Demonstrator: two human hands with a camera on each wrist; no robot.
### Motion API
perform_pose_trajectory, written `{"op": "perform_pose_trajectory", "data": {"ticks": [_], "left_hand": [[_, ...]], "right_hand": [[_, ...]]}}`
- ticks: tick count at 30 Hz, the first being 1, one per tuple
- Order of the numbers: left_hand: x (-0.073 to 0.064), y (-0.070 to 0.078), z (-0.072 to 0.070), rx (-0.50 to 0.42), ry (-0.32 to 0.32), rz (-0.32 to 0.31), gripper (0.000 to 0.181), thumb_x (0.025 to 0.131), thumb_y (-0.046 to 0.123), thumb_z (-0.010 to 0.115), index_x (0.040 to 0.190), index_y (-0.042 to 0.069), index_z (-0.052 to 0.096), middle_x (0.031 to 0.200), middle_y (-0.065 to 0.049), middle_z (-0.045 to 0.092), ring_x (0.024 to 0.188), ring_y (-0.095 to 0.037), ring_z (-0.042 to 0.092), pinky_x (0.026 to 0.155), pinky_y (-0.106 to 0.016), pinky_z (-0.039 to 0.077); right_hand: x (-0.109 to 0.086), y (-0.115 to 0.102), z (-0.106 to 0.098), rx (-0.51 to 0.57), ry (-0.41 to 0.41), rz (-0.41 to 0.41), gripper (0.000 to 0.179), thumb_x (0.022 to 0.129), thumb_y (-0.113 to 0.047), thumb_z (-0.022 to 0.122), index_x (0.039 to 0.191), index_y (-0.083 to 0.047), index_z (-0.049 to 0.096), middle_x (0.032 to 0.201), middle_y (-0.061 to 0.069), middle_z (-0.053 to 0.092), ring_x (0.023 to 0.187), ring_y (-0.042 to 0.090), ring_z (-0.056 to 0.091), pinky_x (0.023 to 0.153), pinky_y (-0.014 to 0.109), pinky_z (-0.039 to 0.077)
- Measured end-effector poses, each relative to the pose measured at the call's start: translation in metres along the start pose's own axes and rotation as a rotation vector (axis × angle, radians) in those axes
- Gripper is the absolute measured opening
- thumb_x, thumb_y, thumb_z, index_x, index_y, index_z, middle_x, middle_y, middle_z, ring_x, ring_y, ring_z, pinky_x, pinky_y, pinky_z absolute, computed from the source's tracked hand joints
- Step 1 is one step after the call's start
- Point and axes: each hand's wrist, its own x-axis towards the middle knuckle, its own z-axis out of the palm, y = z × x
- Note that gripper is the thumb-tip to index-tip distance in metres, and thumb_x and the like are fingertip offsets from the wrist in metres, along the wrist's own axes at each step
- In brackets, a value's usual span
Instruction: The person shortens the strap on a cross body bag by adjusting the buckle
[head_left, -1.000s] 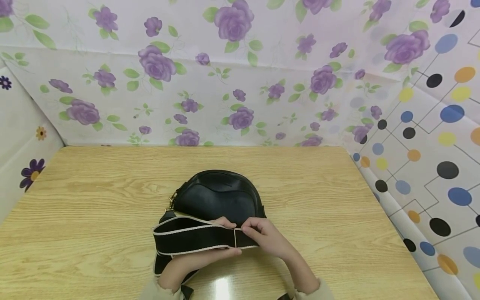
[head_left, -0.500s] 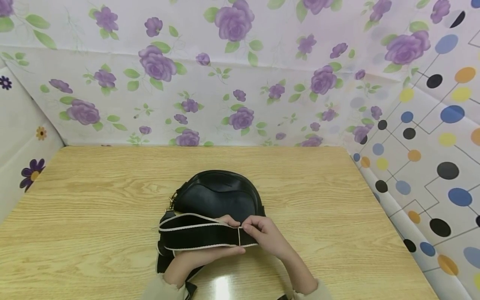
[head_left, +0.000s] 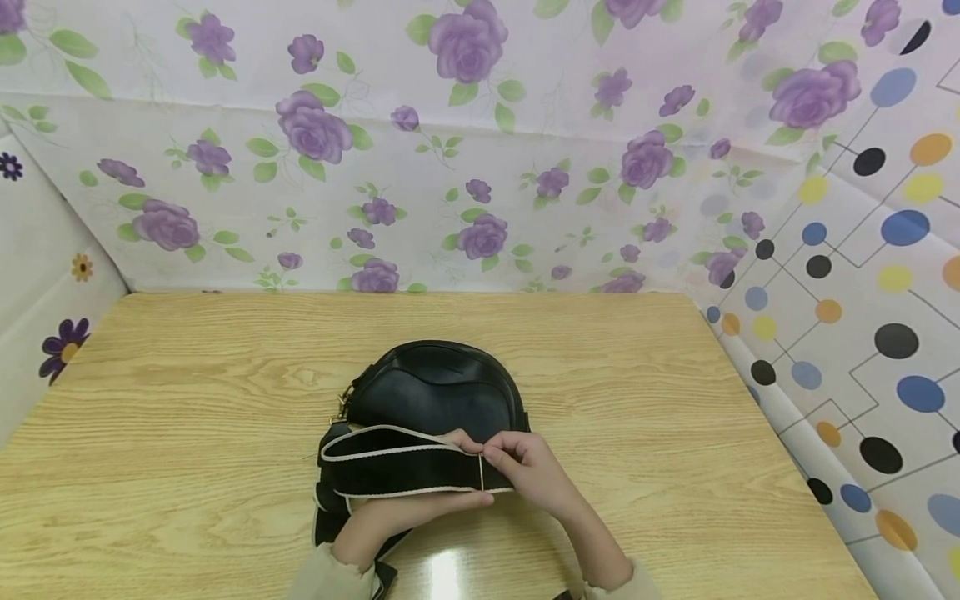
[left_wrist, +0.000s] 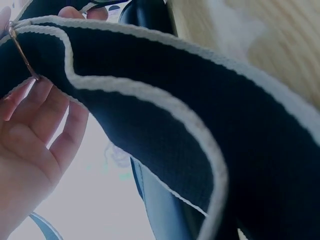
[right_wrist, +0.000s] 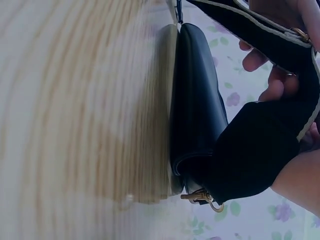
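A black half-moon handbag [head_left: 442,392] lies on the table in the head view. In front of it, both hands hold up its wide black strap [head_left: 405,472], which has white edges and is folded into a loop. My left hand [head_left: 420,507] grips the strap from the left, thumb along the lower edge and fingers at the upper edge. Thumb and forefinger of my right hand [head_left: 536,473] pinch the upper edge right beside a thin metal slider [head_left: 482,472]. The left wrist view shows the slider [left_wrist: 22,52] across the strap. Parts of the left fingers are hidden behind the strap.
A gold clasp [head_left: 344,402] joins the strap to the bag's left side. More strap [head_left: 330,525] hangs by the left forearm. The wooden table [head_left: 187,433] meets a floral sheet [head_left: 420,208] at the back and a dotted sheet [head_left: 862,375] on the right.
The left hand, slider and strap loop have shifted slightly right and up towards the right hand. The right hand has barely moved, and the bag stays in place.
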Motion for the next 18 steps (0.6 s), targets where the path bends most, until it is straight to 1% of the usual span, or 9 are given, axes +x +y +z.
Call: {"op": "perform_pose_trajectory", "data": {"ticks": [4, 7, 10, 14, 17, 18], "left_hand": [[0.0, -0.001, 0.0, 0.062, 0.006, 0.003, 0.028, 0.076, 0.026, 0.072, 0.095, 0.011, 0.057, 0.083, 0.009, 0.055, 0.072, -0.003, 0.049, 0.065, -0.019, 0.043], [-0.001, -0.001, 0.0, 0.091, 0.011, -0.008, 0.028, 0.077, 0.029, 0.071, 0.095, 0.012, 0.057, 0.084, 0.009, 0.055, 0.074, -0.003, 0.05, 0.067, -0.019, 0.043], [-0.002, 0.0, 0.0, 0.084, 0.014, -0.031, 0.03, 0.076, 0.031, 0.071, 0.095, 0.012, 0.057, 0.087, 0.008, 0.056, 0.077, -0.003, 0.051, 0.069, -0.02, 0.044], [-0.003, 0.001, -0.002, 0.07, 0.015, -0.035, 0.031, 0.077, 0.03, 0.071, 0.095, 0.01, 0.057, 0.089, 0.007, 0.055, 0.078, -0.004, 0.051, 0.069, -0.02, 0.043], [-0.005, 0.001, -0.003, 0.054, 0.027, -0.031, 0.032, 0.077, 0.03, 0.071, 0.097, 0.009, 0.057, 0.092, 0.005, 0.055, 0.081, -0.005, 0.052, 0.072, -0.021, 0.044], [-0.005, 0.001, -0.003, 0.048, 0.032, -0.033, 0.032, 0.077, 0.03, 0.07, 0.097, 0.009, 0.057, 0.095, 0.004, 0.056, 0.083, -0.006, 0.053, 0.074, -0.021, 0.044]], "right_hand": [[0.0, 0.001, -0.003, 0.02, -0.029, 0.017, 0.017, 0.09, -0.005, 0.051, 0.082, 0.006, 0.061, 0.074, 0.001, 0.055, 0.063, 0.005, 0.044, 0.057, 0.018, 0.038], [0.001, 0.002, -0.006, 0.04, -0.063, 0.039, 0.018, 0.091, -0.007, 0.051, 0.086, 0.006, 0.062, 0.08, 0.003, 0.059, 0.068, 0.005, 0.048, 0.061, 0.019, 0.041], [0.001, 0.003, -0.01, 0.044, -0.103, 0.058, 0.018, 0.091, -0.009, 0.052, 0.09, 0.006, 0.063, 0.084, 0.004, 0.061, 0.073, 0.006, 0.051, 0.064, 0.02, 0.044], [0.0, 0.003, -0.014, 0.043, -0.156, 0.092, 0.019, 0.091, -0.011, 0.052, 0.096, 0.004, 0.062, 0.091, 0.008, 0.062, 0.078, 0.009, 0.054, 0.068, 0.023, 0.045], [0.0, 0.001, -0.017, 0.006, -0.19, 0.116, 0.022, 0.092, -0.013, 0.051, 0.101, 0.004, 0.062, 0.095, 0.008, 0.062, 0.08, 0.009, 0.053, 0.07, 0.024, 0.045], [-0.001, 0.001, -0.018, -0.012, -0.203, 0.121, 0.023, 0.092, -0.013, 0.05, 0.102, 0.003, 0.062, 0.092, 0.007, 0.061, 0.077, 0.009, 0.052, 0.068, 0.023, 0.044]]}}
